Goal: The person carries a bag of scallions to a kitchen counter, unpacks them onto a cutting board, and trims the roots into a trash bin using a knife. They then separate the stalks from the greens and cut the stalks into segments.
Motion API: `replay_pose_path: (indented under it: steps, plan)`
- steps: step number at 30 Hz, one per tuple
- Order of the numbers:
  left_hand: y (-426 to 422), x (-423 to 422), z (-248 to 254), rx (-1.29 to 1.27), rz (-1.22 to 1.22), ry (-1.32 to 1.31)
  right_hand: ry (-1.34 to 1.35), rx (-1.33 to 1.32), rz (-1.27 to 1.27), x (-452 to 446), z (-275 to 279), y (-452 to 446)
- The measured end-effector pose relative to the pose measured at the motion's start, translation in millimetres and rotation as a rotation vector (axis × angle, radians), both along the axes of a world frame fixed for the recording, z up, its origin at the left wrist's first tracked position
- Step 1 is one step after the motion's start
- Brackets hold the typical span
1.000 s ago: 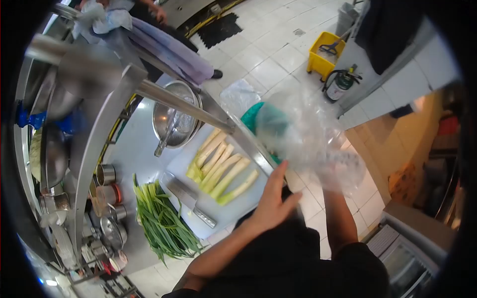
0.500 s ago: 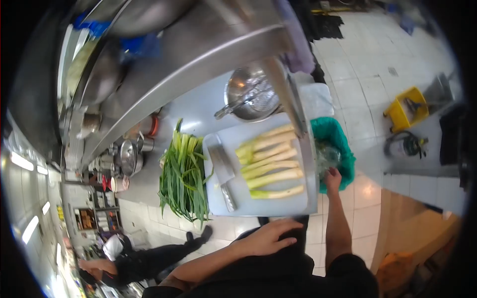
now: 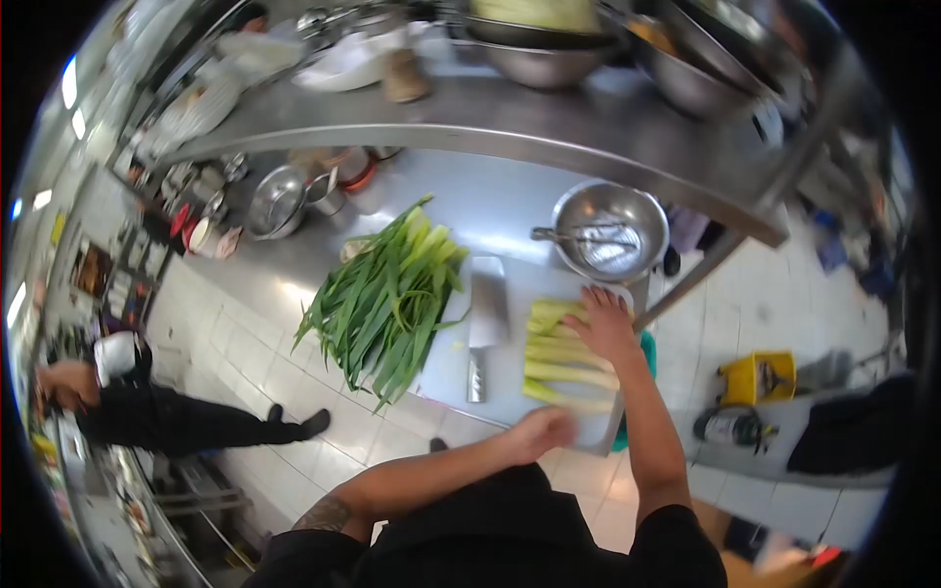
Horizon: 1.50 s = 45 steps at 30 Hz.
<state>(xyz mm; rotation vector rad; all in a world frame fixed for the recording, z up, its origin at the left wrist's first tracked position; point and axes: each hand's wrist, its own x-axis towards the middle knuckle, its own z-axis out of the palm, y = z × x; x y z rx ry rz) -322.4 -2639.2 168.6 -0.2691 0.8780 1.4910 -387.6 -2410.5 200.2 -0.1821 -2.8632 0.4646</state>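
My right hand (image 3: 603, 318) rests over the upper ends of several pale leek stalks (image 3: 569, 374), its fingers spread and touching them. They lie side by side on a white cutting board (image 3: 446, 372). Near the board's front edge is my left hand (image 3: 542, 433), close to the lowest stalk; motion smears its fingers. A wide-bladed cleaver (image 3: 488, 306) lies on the board left of the stalks, handle toward me, with neither hand on it. Past the board's left side is a heap of dark leek greens (image 3: 387, 294).
Behind the board stands a steel bowl (image 3: 603, 257) with a utensil in it. A steel shelf (image 3: 461, 137) overhangs the counter, with a post at right. The green-lined bin (image 3: 647, 353) is partly hidden. Another person (image 3: 176, 416) stands at left; a yellow bucket (image 3: 760, 377) is on the floor.
My right hand has left the green-lined bin and come onto the leek stalks. My left hand has moved from before my body to the board's front edge. The camera view has turned.
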Motion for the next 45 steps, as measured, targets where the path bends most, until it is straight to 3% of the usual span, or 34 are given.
replay_pose_path:
  steps: [1,4,8,10,12,20,25,33,39,45]
  plan:
    - [6.6,0.3,-7.8,0.020,0.020,-0.023,0.006,0.029,0.046,-3.9,5.7,-2.6]
    - [20.1,0.8,0.5,0.009,0.158,-0.074,-0.346,0.065,-0.011,-9.5,20.1,-10.4]
    - [35.8,2.9,-11.0,-0.021,0.272,-0.111,-0.460,0.034,0.081,-19.3,33.3,-11.7]
    - [43.1,1.8,-4.7,-0.041,0.323,-0.098,-0.761,-0.280,0.145,-23.6,44.0,-13.4]
    - [51.6,-3.1,0.0,-0.029,0.496,0.021,-0.785,-0.334,0.226,-19.1,27.9,-11.0]
    - [60.6,-4.8,20.5,-0.149,0.601,0.044,-0.750,-0.527,0.329,-4.3,22.2,-11.7]
    - [55.1,13.9,31.1,-0.118,0.673,0.048,-0.811,-0.784,0.419,14.8,25.9,-21.6]
    - [11.3,36.2,62.4,-0.048,0.456,0.353,-0.586,-0.962,0.252,73.6,43.6,-54.5]
    - [-73.9,56.4,81.3,-0.066,0.571,0.395,-0.582,-0.814,0.322,78.1,80.0,-147.7]
    - [-194.9,95.0,44.4,-0.183,0.910,0.480,-0.653,-0.732,0.614,78.8,67.3,-302.0]
